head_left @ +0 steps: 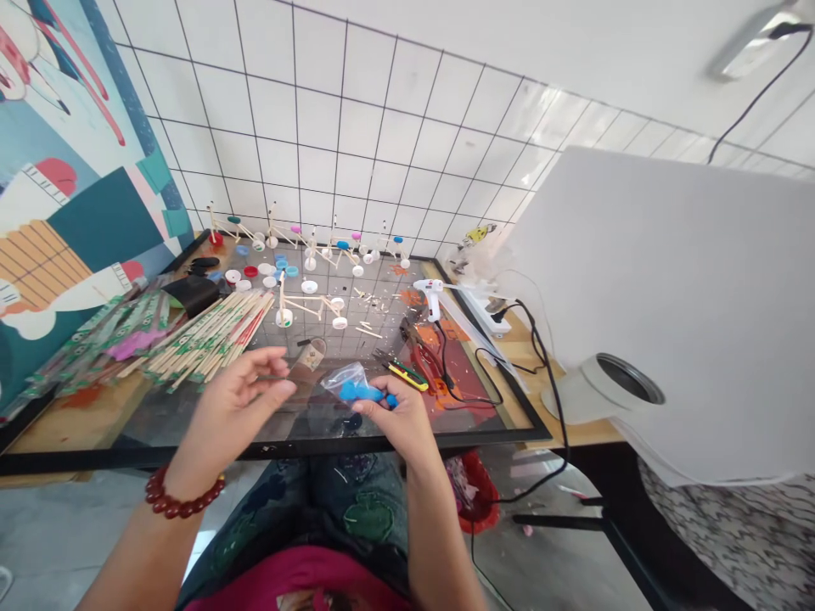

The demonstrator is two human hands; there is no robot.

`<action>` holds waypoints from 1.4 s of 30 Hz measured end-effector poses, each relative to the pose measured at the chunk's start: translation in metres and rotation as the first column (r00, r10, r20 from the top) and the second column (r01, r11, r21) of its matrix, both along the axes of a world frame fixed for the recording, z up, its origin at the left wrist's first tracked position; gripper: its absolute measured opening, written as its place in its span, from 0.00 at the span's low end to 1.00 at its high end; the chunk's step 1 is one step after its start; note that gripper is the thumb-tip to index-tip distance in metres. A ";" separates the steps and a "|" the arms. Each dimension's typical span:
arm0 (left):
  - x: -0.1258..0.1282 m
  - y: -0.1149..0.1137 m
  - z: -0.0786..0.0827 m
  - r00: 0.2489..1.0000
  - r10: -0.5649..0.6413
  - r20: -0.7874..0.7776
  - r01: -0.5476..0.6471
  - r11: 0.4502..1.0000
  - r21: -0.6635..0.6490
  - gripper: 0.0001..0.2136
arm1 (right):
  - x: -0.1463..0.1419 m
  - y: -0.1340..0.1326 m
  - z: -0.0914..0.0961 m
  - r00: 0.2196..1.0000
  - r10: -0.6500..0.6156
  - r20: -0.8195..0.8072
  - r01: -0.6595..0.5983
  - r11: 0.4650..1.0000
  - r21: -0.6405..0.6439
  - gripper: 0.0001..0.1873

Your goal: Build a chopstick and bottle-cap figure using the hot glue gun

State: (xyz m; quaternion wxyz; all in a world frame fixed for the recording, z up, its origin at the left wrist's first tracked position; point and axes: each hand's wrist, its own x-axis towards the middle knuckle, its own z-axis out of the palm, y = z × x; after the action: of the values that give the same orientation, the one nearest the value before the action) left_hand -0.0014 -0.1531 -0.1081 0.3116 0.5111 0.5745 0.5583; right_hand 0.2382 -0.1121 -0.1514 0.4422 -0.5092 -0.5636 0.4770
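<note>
My right hand (393, 417) is closed on a small clear plastic bag (349, 378) with blue pieces (360, 392) inside, held above the near edge of the glass-topped table (191, 424). My left hand (245, 392) is raised beside it, palm up, fingers partly curled, thumb and fingertips pinching a thin stick-like bit I cannot make out. A red bead bracelet (182, 499) is on my left wrist.
A heap of wrapped chopsticks (191, 335) lies at the left. Stick-and-bottle-cap models (311, 307) and loose caps (261, 271) fill the middle and back. A white glue gun (433, 295), a yellow cutter (407, 375), a power strip (490, 316) and cables lie at the right, beside a white lamp base (608, 386).
</note>
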 end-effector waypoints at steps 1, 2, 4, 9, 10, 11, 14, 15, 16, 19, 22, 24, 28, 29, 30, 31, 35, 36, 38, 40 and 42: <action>0.005 0.001 0.000 0.998 -0.061 0.009 0.061 0.998 -0.006 0.20 | -0.002 -0.002 0.000 1.000 0.024 -0.008 -0.024 1.000 0.005 0.17; 0.012 0.002 0.001 0.993 -0.121 0.004 0.121 0.992 -0.017 0.20 | -0.004 -0.003 0.000 0.998 0.054 -0.011 -0.054 0.998 0.011 0.17; 0.023 0.004 -0.001 0.983 -0.181 -0.041 0.180 0.983 -0.037 0.13 | -0.008 -0.006 -0.001 0.992 0.123 -0.005 -0.123 0.992 0.026 0.18; 0.030 0.001 -0.006 0.957 -0.140 -0.253 0.154 0.987 0.038 0.11 | -0.010 -0.009 0.000 0.986 0.164 0.038 -0.168 0.968 0.184 0.24; 0.029 0.000 -0.007 0.943 -0.142 -0.302 0.166 0.985 0.056 0.10 | -0.010 -0.009 0.001 0.988 0.149 0.028 -0.152 0.962 0.228 0.24; 0.029 -0.001 -0.008 0.926 -0.154 -0.344 0.186 0.981 0.062 0.10 | -0.011 -0.009 0.003 0.990 0.144 0.012 -0.142 0.954 0.263 0.22; 0.031 -0.005 -0.011 0.900 -0.203 -0.385 0.238 0.970 0.044 0.10 | -0.016 -0.010 0.008 0.985 0.169 -0.019 -0.152 0.927 0.342 0.10; 0.033 -0.006 -0.011 0.902 -0.208 -0.378 0.241 0.970 0.042 0.09 | -0.018 -0.010 0.009 0.986 0.165 -0.023 -0.145 0.918 0.370 0.10; 0.035 -0.007 -0.012 0.907 -0.212 -0.365 0.243 0.969 0.042 0.09 | -0.020 -0.011 0.010 0.987 0.156 -0.026 -0.133 0.909 0.395 0.11; 0.042 -0.011 -0.012 0.917 -0.239 -0.319 0.274 0.959 0.068 0.07 | -0.024 -0.016 0.011 0.989 0.140 -0.047 -0.107 0.896 0.432 0.12; 0.045 -0.014 -0.010 0.915 -0.257 -0.311 0.307 0.944 0.120 0.10 | -0.027 -0.020 0.011 0.980 0.165 -0.109 -0.108 0.910 0.400 0.14; 0.045 -0.016 -0.010 0.920 -0.247 -0.305 0.302 0.942 0.146 0.11 | -0.029 -0.022 0.009 0.973 0.162 -0.165 -0.093 0.928 0.362 0.15; 0.043 -0.017 -0.016 0.968 -0.218 -0.125 0.232 0.966 0.116 0.08 | -0.030 -0.024 0.008 0.966 0.127 -0.224 -0.052 0.949 0.310 0.17; 0.042 -0.016 -0.017 0.975 -0.218 -0.049 0.222 0.971 0.090 0.08 | -0.030 -0.024 0.008 0.966 0.116 -0.233 -0.037 0.948 0.317 0.18; 0.042 -0.017 -0.019 0.975 -0.223 0.022 0.221 0.973 0.066 0.08 | -0.029 -0.025 0.008 0.965 0.108 -0.239 -0.023 0.942 0.336 0.18; 0.042 -0.017 -0.019 0.970 -0.229 0.078 0.225 0.973 0.049 0.09 | -0.028 -0.025 0.009 0.966 0.106 -0.234 -0.015 0.932 0.362 0.18; 0.046 -0.023 -0.016 0.962 -0.262 0.073 0.257 0.964 0.072 0.13 | -0.027 -0.030 0.009 0.986 0.086 -0.144 -0.012 0.892 0.451 0.19; 0.048 -0.025 -0.016 0.963 -0.263 0.049 0.259 0.962 0.087 0.14 | -0.028 -0.031 0.008 0.987 0.068 -0.143 0.005 0.890 0.456 0.19; 0.052 -0.029 -0.018 0.965 -0.255 0.056 0.250 0.964 0.093 0.14 | -0.033 -0.032 0.006 0.983 0.032 -0.179 0.053 0.891 0.450 0.20; 0.052 -0.032 -0.025 0.964 -0.225 0.141 0.217 0.974 0.070 0.12 | -0.036 -0.031 0.005 0.979 0.037 -0.199 0.053 0.902 0.429 0.19; 0.042 -0.032 -0.032 0.970 -0.144 0.197 0.141 0.990 0.026 0.12 | -0.034 -0.031 0.008 0.979 0.069 -0.190 0.012 0.918 0.397 0.15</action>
State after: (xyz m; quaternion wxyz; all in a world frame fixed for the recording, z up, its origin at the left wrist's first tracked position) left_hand 0.0404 -0.1850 -0.1401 0.4036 0.4946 0.4990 0.5861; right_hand 0.2040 -0.1434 -0.1433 0.5834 -0.3503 -0.6086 0.4082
